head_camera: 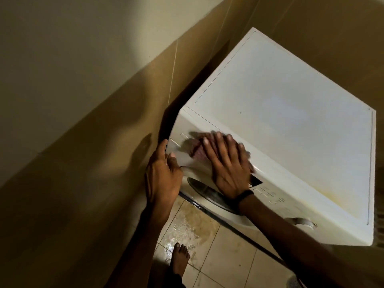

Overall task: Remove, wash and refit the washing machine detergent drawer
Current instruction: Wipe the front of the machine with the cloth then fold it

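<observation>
White plastic, greyed by shadow, makes up the face of the detergent drawer (184,161), which sits in the top corner of the washing machine (291,121) front, directly between the two hands. The left hand (162,175) is clamped on that corner of the machine: its thumb lies across the drawer's near edge while the fingers curl round the cabinet's side, out of sight apart from the forefinger running up the corner. Just beyond the thumb, the right hand (226,163) lies flat with its fingers spread and straight, pressing a reddish cloth (196,150) against the drawer face; the cloth pokes out past the fingertips towards the left hand. Both that hand and the cloth are blurred.

The drawer front is a plain, pale panel with a thin seam above it. Whether it sits fully flush in its slot cannot be told.

A black band (246,194) circles the right wrist. Under the right palm curves the rim of the round door (203,191), and further along that forearm a dial (304,222) shows. Below the hands, a bare foot (180,256) stands on a wet tiled floor (218,256). A tan wall (83,100) runs beside the left arm.
</observation>
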